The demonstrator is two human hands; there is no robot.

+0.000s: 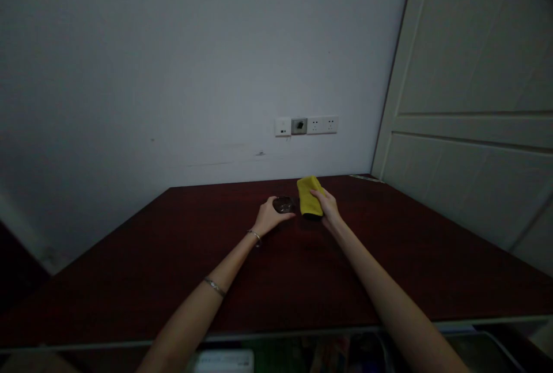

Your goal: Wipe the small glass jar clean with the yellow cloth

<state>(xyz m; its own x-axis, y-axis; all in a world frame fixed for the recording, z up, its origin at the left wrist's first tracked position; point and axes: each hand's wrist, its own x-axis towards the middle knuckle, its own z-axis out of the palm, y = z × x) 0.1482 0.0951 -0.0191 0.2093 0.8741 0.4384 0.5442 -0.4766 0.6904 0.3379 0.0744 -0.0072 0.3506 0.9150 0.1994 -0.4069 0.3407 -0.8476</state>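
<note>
The left hand is curled around a dark, glossy, see-through rounded object, and the right hand is clamped on a yellow, soft-looking, cloth-like piece with a dark lower end. The two things are near each other above or on the dark red wood-look tabletop; whether they touch it is hard to tell. The step in hand seems to be bringing them together; the next move likely calls for steady grips and careful alignment. The pale wall limits reach beyond the far edge; more room lies sideways and toward the near edge.
</note>
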